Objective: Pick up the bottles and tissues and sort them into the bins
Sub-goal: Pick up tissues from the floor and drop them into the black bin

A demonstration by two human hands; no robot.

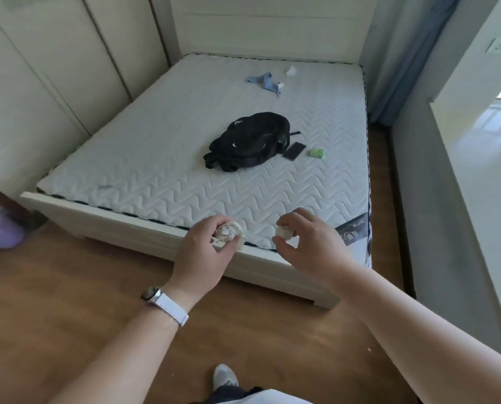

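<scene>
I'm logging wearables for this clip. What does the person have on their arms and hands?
Both forearms are bare, with no sleeves in view, and neither the left hand nor the right hand wears a glove. The left wrist carries a watch with a dark, rounded-rectangular face and a white band. Nothing shows on the right wrist.

Crumpled white tissue (229, 232) in left hand (202, 255), smaller wad (284, 232) in right hand (310, 246).

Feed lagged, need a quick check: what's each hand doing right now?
Left hand: fingers curled round a crumpled white tissue wad.
Right hand: fingers pinch a smaller crumpled white tissue ball.
</scene>
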